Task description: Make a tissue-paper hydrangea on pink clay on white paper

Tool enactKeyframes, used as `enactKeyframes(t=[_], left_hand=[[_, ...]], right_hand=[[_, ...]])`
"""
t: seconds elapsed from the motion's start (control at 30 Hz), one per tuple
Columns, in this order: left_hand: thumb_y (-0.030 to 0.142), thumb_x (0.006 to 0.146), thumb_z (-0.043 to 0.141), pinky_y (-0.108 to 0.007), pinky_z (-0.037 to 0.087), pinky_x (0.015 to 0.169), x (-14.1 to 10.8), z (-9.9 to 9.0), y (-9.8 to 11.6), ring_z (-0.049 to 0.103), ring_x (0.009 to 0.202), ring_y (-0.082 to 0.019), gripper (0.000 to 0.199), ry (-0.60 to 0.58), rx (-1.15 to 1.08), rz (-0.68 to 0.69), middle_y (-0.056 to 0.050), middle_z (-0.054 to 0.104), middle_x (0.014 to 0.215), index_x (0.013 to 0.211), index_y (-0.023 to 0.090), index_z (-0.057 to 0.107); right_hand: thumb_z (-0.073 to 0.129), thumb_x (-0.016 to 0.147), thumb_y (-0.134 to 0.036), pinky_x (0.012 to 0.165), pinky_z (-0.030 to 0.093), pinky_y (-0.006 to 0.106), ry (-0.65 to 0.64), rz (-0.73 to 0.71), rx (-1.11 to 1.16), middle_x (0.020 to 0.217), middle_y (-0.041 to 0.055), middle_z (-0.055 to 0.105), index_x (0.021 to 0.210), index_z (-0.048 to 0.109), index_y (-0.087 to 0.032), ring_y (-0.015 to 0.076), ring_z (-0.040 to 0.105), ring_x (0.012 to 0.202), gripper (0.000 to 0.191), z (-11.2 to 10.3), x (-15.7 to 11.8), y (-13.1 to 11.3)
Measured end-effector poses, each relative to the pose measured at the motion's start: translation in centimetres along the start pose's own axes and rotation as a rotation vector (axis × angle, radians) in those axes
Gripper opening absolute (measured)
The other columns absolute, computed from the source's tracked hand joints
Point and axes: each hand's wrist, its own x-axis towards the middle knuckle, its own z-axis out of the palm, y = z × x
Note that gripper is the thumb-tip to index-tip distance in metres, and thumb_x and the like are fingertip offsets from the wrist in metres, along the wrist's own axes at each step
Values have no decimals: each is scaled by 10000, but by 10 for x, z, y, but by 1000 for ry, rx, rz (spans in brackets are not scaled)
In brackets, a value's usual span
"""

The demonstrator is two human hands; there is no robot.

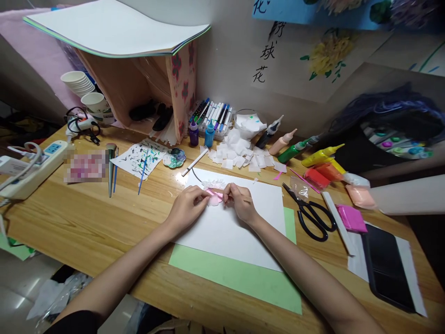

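Observation:
My left hand (pixel 187 204) is closed, its thumb and fingertips pinching the edge of a small pink piece (pixel 215 198), paper or clay, I cannot tell which. Opposite it, my right hand (pixel 240 202) is closed around a thin wooden stick (pixel 246 199), whose tip reaches the pink piece. Just beyond the fingers, a pale ruffled cluster (pixel 213 183) lies on a white sheet of paper (pixel 243 241), beside a dark curved line. Under that sheet is a green sheet (pixel 236 283).
Small white paper squares (pixel 239 150) are heaped behind the sheet, near paint bottles (pixel 294 149). Black-handled scissors (pixel 314 218) and a dark phone (pixel 387 264) lie right. Brushes (pixel 111 171), a paint-marked tissue (pixel 139 160) and a power strip (pixel 38 167) are left.

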Motion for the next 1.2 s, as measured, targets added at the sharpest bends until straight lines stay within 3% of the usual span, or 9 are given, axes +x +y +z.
enactKeyframes(t=[0.2, 0.37, 0.47, 0.57, 0.93, 1.2], left_hand=[[233, 850, 552, -275, 398, 690, 7, 3, 0, 543, 763, -155, 136, 95, 53, -44, -13, 622, 777, 863, 201, 684], [231, 851, 555, -268, 397, 673, 10, 4, -3, 539, 743, -147, 129, 138, 65, -38, -13, 621, 773, 842, 189, 676], [223, 855, 549, -270, 403, 682, 10, 4, -4, 543, 753, -148, 131, 144, 73, -30, -18, 629, 793, 850, 190, 676], [218, 857, 547, -273, 408, 688, 11, 4, -3, 547, 759, -149, 127, 148, 84, -19, -22, 635, 807, 851, 188, 670], [224, 861, 544, -275, 418, 687, 11, 7, -3, 553, 757, -150, 122, 163, 92, -15, -25, 645, 816, 849, 181, 657], [225, 864, 505, -277, 442, 701, 11, 8, -5, 580, 760, -154, 131, 196, 48, -68, -27, 656, 845, 899, 187, 625]], right_hand=[[307, 970, -434, 543, 355, 275, 31, -36, -6, 549, -1, 522, 591, 529, -195, 121, 458, 518, 500, 0, -3, 3], [259, 975, -393, 565, 381, 303, 114, -356, -131, 523, 15, 512, 552, 492, -210, 143, 468, 529, 516, -3, -9, 5], [222, 980, -324, 545, 375, 299, 32, -552, -253, 514, 14, 491, 571, 458, -215, 140, 434, 511, 485, -4, -10, 5], [224, 975, -242, 544, 369, 288, -62, -640, -378, 528, 12, 479, 614, 433, -212, 136, 409, 519, 418, -2, -8, 4], [235, 970, -218, 550, 350, 291, -88, -659, -487, 535, 8, 457, 640, 401, -218, 144, 388, 522, 369, 1, -6, 3], [207, 979, -358, 554, 351, 313, -101, -472, -492, 506, 14, 473, 582, 411, -230, 149, 403, 497, 465, 4, -5, 4]])
